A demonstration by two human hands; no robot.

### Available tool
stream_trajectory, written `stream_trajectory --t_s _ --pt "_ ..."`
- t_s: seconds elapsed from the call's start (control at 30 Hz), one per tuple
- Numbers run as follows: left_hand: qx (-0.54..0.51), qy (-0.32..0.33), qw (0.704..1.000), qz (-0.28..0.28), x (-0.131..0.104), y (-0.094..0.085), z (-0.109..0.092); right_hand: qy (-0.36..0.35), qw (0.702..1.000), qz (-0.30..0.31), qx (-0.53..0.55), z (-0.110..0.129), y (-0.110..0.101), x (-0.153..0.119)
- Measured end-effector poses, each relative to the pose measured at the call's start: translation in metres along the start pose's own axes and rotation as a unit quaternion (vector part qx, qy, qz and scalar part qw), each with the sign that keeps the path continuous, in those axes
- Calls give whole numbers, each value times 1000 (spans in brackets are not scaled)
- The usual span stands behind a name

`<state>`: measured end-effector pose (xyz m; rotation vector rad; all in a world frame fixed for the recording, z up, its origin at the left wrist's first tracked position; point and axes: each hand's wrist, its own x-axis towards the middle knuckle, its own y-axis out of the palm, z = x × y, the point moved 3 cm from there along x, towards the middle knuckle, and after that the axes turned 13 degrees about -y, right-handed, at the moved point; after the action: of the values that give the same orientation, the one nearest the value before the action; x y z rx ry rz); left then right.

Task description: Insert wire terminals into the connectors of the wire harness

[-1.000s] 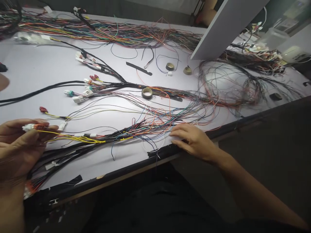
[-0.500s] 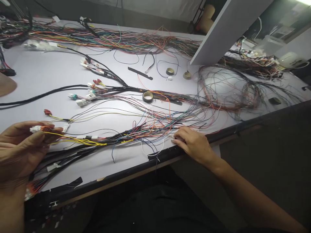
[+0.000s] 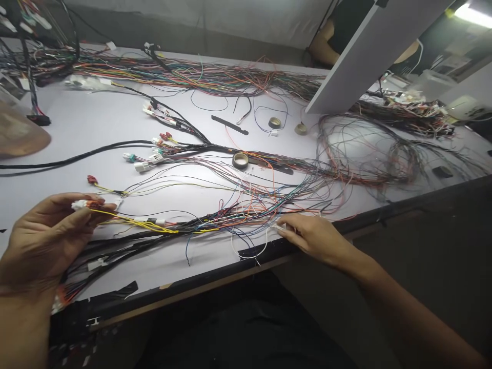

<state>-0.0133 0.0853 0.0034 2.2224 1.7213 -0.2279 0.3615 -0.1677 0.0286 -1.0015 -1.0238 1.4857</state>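
Holding white-and-orange connector (image 3: pixel 86 204) in left hand (image 3: pixel 49 241); apparently pinching thin wires (image 3: pixel 273 226) in right hand (image 3: pixel 317 237); possibly snagging if tugged through near wire bundle (image 3: pixel 225 220).

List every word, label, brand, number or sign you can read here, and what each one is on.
None: no text can be read in this view.
White-and-orange connector in the left hand: too small to make out any lettering.
Black tape roll beside the middle harness: no legible print.
White container at far right: dark marks, too blurred to read.
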Motion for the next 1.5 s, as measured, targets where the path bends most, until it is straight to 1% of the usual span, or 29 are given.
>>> stream_trajectory --t_s 0.07,0.1,0.17,0.23,0.3,0.37,0.43,0.5,0.53,0.67,0.7,0.8,0.87,1.0,1.1,1.17,1.23,1.3,1.4,1.5 --pt "-14 -2 1000 9 -1 1 -1 4 1000 -6 10 1 5 6" --pt "-20 1 1000 13 -1 2 -1 5 1000 -23 13 0 7 9" --pt "-28 10 999 19 0 2 -2 5 996 -84 14 -2 9 17" --pt "-38 43 998 20 3 0 -2 2 989 -146 14 -6 10 24" --pt "-50 81 995 23 7 -4 -1 -4 984 -180 18 -9 13 29" --pt "-55 101 993 25 10 -7 0 -6 982 -187 24 -11 15 30" --pt "-54 99 993 24 12 -9 1 -17 985 -170 14 -11 14 28" --pt "-49 97 994 19 13 -9 2 -43 988 -149 -14 -9 9 25" --pt "-47 96 994 15 12 -9 2 -54 987 -148 -29 -9 6 24" --pt "-36 92 995 2 11 -6 2 -77 973 -208 -59 -7 -8 32" --pt "-34 90 995 -2 10 -6 2 -91 971 -211 -64 -6 -9 36" --pt "-28 83 996 -15 8 -4 1 -140 970 -180 -79 -2 -3 51" --pt "-27 78 996 -21 7 -4 1 -152 971 -163 -89 1 2 56" --pt "-19 69 997 -17 8 -4 1 -168 967 -159 -102 6 6 51" --pt "-7 74 997 -16 9 -5 2 -193 970 -132 -65 9 8 45" --pt "-4 75 997 -13 9 -5 3 -169 977 -129 -22 7 8 46" --pt "-2 71 997 -9 7 -4 3 -111 984 -141 6 5 6 51" --pt "-6 65 998 -5 6 -3 3 -63 989 -130 9 4 6 61" --pt "-19 55 998 0 4 -1 2 -32 997 -72 8 8 6 76" --pt "-23 51 998 6 3 1 1 -6 998 -29 58 12 4 86"
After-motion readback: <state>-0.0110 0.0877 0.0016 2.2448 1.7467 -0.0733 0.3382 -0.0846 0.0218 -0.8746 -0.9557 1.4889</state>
